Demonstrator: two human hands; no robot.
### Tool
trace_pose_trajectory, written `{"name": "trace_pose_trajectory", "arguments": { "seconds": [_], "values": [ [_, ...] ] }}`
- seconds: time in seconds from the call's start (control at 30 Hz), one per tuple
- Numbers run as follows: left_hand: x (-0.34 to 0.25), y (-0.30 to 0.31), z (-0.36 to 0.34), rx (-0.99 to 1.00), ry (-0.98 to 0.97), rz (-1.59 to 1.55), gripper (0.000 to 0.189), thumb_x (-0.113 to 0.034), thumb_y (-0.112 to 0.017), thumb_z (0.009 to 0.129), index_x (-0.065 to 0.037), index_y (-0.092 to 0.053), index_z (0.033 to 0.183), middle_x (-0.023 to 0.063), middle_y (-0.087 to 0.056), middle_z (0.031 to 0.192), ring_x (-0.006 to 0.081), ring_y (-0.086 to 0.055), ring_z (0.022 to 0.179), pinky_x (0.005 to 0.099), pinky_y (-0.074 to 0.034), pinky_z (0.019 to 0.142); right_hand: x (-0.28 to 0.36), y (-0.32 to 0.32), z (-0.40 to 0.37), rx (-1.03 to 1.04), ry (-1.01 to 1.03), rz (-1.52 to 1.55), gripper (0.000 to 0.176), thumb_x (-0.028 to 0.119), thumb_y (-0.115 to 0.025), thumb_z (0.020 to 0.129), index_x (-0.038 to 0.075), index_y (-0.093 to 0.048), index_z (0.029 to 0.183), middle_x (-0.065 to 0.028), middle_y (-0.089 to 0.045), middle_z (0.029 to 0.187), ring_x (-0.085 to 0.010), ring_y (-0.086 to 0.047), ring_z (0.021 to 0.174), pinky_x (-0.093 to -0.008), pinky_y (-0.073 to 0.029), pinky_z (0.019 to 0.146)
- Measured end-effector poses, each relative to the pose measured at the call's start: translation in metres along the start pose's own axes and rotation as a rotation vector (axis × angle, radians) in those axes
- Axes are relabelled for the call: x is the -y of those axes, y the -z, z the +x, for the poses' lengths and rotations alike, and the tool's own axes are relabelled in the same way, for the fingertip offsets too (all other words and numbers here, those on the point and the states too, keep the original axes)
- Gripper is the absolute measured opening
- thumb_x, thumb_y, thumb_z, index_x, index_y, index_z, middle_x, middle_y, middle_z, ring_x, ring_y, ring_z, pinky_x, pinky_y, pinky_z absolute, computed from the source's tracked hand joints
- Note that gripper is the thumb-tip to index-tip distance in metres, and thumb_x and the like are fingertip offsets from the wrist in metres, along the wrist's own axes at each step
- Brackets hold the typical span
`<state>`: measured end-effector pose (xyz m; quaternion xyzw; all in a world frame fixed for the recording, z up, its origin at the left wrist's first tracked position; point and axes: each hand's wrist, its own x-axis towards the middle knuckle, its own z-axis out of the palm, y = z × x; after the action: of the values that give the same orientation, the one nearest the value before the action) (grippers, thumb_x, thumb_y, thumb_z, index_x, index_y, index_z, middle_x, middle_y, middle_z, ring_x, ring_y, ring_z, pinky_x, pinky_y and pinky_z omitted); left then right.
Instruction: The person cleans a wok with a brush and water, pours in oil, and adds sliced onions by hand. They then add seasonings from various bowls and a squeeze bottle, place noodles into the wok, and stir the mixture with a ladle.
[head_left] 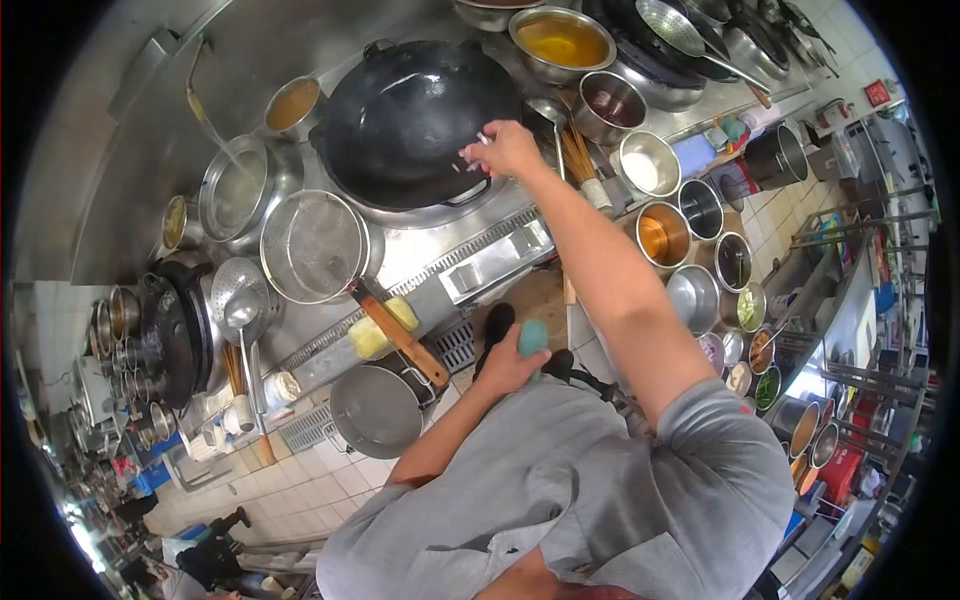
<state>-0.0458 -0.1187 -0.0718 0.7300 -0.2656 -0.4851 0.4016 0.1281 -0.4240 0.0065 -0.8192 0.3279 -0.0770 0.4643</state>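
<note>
My right hand (pixel 503 152) reaches over the near right edge of a large black wok (pixel 420 120). Its fingers are bunched around small whitish-purple chopped pieces (pixel 474 156) that look like onion, and a few sit loose just below the fingertips. The wok's inside is dark, with nothing else plainly visible in it. Low in front of my body, my left hand (pixel 512 362) is closed around a blue-green cloth (pixel 533 340); its folds are mostly hidden by the fingers. A mesh strainer (pixel 315 245) with a wooden handle rests left of the wok.
Metal pots of liquid flank the wok, including a bowl of yellow oil (pixel 562 42). A ladle (pixel 545 108) leans at its right. Seasoning containers (pixel 663 235) line the right side. A grey pan (pixel 378 410) hangs low at left, beside a yellow cloth (pixel 385 328).
</note>
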Motion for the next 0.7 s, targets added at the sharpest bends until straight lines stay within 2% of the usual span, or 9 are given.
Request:
{"name": "trace_pose_trajectory", "arguments": {
  "seconds": [0.1,0.23,0.27,0.37,0.5,0.57,0.63,0.67,0.7],
  "values": [
    [0.044,-0.004,0.018,-0.083,0.076,-0.27,0.089,-0.03,-0.083,0.083,-0.003,-0.033,0.151,0.0225,-0.06,0.135,0.033,-0.062,0.12,0.041,-0.05,0.102,0.006,0.001,0.008,-0.196,0.213,-0.219,0.046,0.022,-0.082,0.08,0.001,-0.073,0.121,-0.0195,-0.077,0.098,-0.0383,-0.073,0.1,-0.0431,-0.056,0.094],
    [0.065,-0.013,0.059,-0.188,0.305,-0.482,0.117,-0.021,-0.088,0.078,-0.001,-0.009,0.162,0.0244,-0.048,0.146,0.0334,-0.056,0.128,0.0424,-0.048,0.106,0.012,0.004,0.007,-0.279,0.261,-0.197,0.044,0.023,-0.082,0.083,0.009,-0.074,0.124,-0.0176,-0.075,0.105,-0.0299,-0.074,0.094,-0.0401,-0.057,0.088],
    [0.07,-0.015,0.074,-0.216,0.326,-0.404,0.131,-0.017,-0.088,0.075,0.0,0.008,0.163,0.0267,-0.042,0.149,0.0355,-0.053,0.131,0.0431,-0.048,0.106,0.01,0.003,0.009,-0.317,0.267,-0.173,0.043,0.024,-0.082,0.084,0.011,-0.074,0.124,-0.0168,-0.075,0.106,-0.0298,-0.074,0.093,-0.0397,-0.057,0.088],
    [0.113,-0.028,0.122,-0.284,0.419,-0.562,0.137,-0.015,-0.089,0.072,-0.001,0.014,0.161,0.0272,-0.04,0.15,0.0372,-0.052,0.131,0.0449,-0.049,0.105,0.005,0.008,-0.012,-0.289,0.284,-0.098,0.032,0.022,-0.079,0.085,0.007,-0.077,0.113,-0.0199,-0.075,0.101,-0.0342,-0.072,0.097,-0.0428,-0.056,0.088],
    [0.157,-0.042,0.161,-0.395,0.367,-0.647,0.119,-0.011,-0.088,0.071,-0.002,-0.006,0.156,0.0221,-0.046,0.144,0.0349,-0.055,0.128,0.0476,-0.052,0.1,-0.048,0.011,-0.095,-0.439,0.271,0.097,0.021,0.019,-0.071,0.092,0.005,-0.075,0.107,-0.0153,-0.074,0.093,-0.0279,-0.072,0.083,-0.0372,-0.055,0.075],
    [0.129,-0.041,0.137,-0.315,0.266,-0.841,0.082,-0.008,-0.083,0.076,-0.003,-0.035,0.142,0.0138,-0.06,0.126,0.029,-0.065,0.107,0.0433,-0.057,0.083,-0.078,0.001,-0.171,-0.365,0.084,0.243,0.018,0.015,-0.066,0.095,0.004,-0.073,0.107,-0.0113,-0.073,0.085,-0.0192,-0.07,0.075,-0.0329,-0.053,0.068],
    [0.13,-0.038,0.124,-0.181,0.22,-0.985,0.061,-0.008,-0.077,0.08,-0.004,-0.049,0.134,0.0102,-0.066,0.113,0.0268,-0.068,0.094,0.0407,-0.058,0.073,-0.117,-0.025,-0.246,-0.258,-0.102,0.372,0.016,0.014,-0.065,0.096,0.004,-0.074,0.104,-0.0081,-0.072,0.08,-0.0121,-0.067,0.074,-0.0303,-0.054,0.07],
    [0.144,-0.034,0.122,-0.026,0.257,-1.052,0.035,-0.012,-0.07,0.085,-0.007,-0.062,0.119,0.0084,-0.069,0.099,0.0256,-0.068,0.082,0.0389,-0.056,0.065,-0.156,-0.046,-0.276,-0.208,-0.042,0.336,0.016,0.012,-0.063,0.095,0.004,-0.074,0.103,-0.011,-0.074,0.085,-0.017,-0.069,0.077,-0.0325,-0.055,0.073],
    [0.117,-0.02,0.105,0.086,0.261,-1.126,0.031,-0.019,-0.068,0.086,-0.006,-0.064,0.113,0.01,-0.068,0.095,0.0259,-0.067,0.079,0.0387,-0.055,0.065,-0.16,-0.047,-0.301,-0.081,-0.111,0.181,0.019,0.007,-0.065,0.09,0.002,-0.074,0.105,-0.014,-0.076,0.102,-0.0232,-0.073,0.091,-0.0339,-0.057,0.084]
  ]
}}
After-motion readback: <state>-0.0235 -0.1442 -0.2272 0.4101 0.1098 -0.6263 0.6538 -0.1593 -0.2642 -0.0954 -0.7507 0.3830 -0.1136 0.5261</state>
